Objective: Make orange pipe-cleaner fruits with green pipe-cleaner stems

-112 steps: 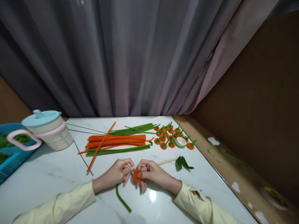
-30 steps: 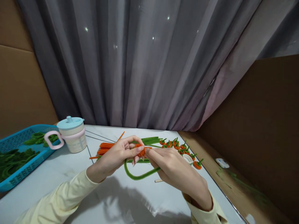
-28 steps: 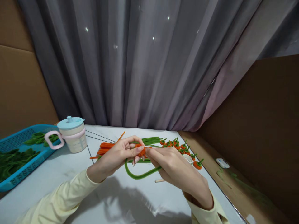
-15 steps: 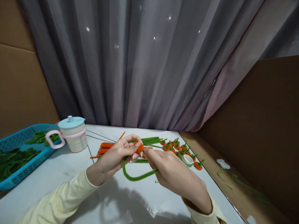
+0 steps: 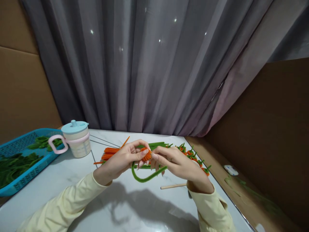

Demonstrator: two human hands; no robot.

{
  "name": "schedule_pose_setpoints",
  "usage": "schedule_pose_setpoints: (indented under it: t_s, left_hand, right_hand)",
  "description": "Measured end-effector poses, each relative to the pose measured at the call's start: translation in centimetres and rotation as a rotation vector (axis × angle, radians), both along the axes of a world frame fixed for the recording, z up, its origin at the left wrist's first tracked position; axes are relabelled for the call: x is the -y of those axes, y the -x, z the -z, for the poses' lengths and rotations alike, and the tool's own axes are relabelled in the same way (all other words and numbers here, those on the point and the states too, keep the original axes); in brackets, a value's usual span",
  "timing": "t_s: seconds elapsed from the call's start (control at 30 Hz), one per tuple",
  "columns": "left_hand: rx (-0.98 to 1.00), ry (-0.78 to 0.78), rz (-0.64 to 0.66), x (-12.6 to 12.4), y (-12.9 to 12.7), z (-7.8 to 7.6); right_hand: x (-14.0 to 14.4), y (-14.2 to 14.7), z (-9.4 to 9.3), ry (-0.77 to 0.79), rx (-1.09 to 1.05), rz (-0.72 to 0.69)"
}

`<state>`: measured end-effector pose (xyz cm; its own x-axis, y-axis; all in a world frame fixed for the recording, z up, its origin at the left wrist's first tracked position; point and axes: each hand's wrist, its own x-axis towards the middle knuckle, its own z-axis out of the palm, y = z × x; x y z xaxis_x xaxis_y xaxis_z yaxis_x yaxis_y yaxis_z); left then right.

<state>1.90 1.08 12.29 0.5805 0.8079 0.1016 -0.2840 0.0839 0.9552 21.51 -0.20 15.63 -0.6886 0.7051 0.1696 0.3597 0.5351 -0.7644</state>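
— Grey curtain (image 5: 149, 64) is seen behind the white table (image 5: 60, 180). What is held?

— An orange coil (image 5: 146, 154) is pinched between the left hand (image 5: 120, 159) and right hand (image 5: 177, 162), above the table; a green stem (image 5: 145, 176) is looped beneath it, gripped by the right fingers.

— How much is done?

— Many finished pieces (image 5: 193, 156) are laid at the right. Straight orange and green stems (image 5: 113, 152) are stacked behind the hands, so more seems left.

Small orange pipe-cleaner coil (image 5: 146, 154), pinched above the table, green pipe cleaner (image 5: 145, 176) looping beneath it
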Motion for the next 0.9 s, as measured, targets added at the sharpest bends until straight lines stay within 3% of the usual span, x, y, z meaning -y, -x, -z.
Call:
schedule_pose_setpoints:
  t_s: [0.23, 0.3, 0.37, 0.43, 0.57, 0.6, 0.63, 0.7, 0.9]
  left_hand:
    - [-0.006, -0.060, 0.007, 0.9, 0.1, -0.5]
    - [-0.045, -0.118, 0.027, 0.8, 0.2, -0.5]
    - [-0.122, -0.213, 0.032, 0.4, 0.3, -0.4]
    - [-0.250, -0.392, -0.085, -0.2, 0.3, -0.3]
    - [-0.467, -0.820, -0.719, -0.5, 0.2, -0.2]
    - [-0.486, -0.857, -0.800, -0.3, 0.1, -0.1]
    - [-0.498, -0.857, -0.811, -0.1, 0.0, 0.0]
    - [-0.498, -0.774, -0.688, 0.4, -0.3, 0.3]
    - [-0.210, -0.241, -0.362, 0.6, -1.1, 0.4]
  right_hand:
    - [-1.6, 0.9, 1.8, 0.662, -0.344, -0.290]
    - [-1.8, 1.0, 1.9, 0.733, -0.355, -0.313]
    - [-1.6, 0.9, 1.7, 0.701, -0.333, -0.267]
    - [-1.0, 0.7, 1.2, 0.570, -0.275, -0.155]
    - [0.5, 0.9, 0.8, -0.007, -0.018, 0.174]
    - [0.8, 1.1, 0.9, -0.180, 0.069, 0.253]
    - [1.2, 1.3, 1.1, -0.332, 0.152, 0.311]
    - [1.7, 1.9, 1.7, -0.550, 0.306, 0.356]
    - [2.1, 2.8, 2.7, -0.876, 0.556, 0.317]
